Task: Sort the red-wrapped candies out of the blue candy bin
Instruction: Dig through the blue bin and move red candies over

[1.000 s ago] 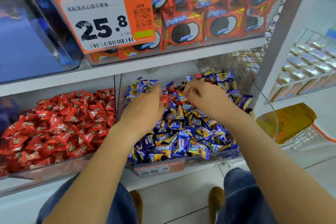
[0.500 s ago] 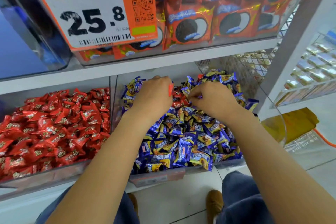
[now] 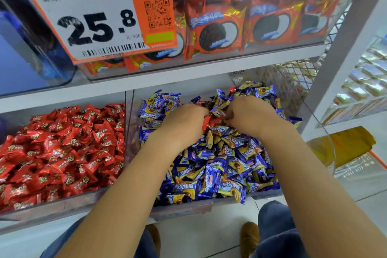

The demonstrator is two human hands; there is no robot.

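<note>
The clear bin of blue-wrapped candies [image 3: 219, 174] sits on the lower shelf, right of the bin of red-wrapped candies [image 3: 60, 153]. Both my hands are deep in the back of the blue pile. My left hand [image 3: 184, 123] is curled and holds red-wrapped candies [image 3: 206, 122] that stick out at its fingertips. My right hand [image 3: 249, 115] is curled with its fingers dug into the wrappers beside a red candy [image 3: 215, 120]; what it holds is hidden. Another red wrapper [image 3: 232, 89] shows at the back of the blue pile.
An upper shelf carries a bin of orange cookie packs [image 3: 240, 27] with a large 25.8 price tag [image 3: 98, 14]. A white shelf post [image 3: 345, 48] stands right of the blue bin. A wire mesh panel [image 3: 289, 77] is behind it.
Both hands have pushed further back into the blue pile and come closer together. The camera has moved nearer the shelf.
</note>
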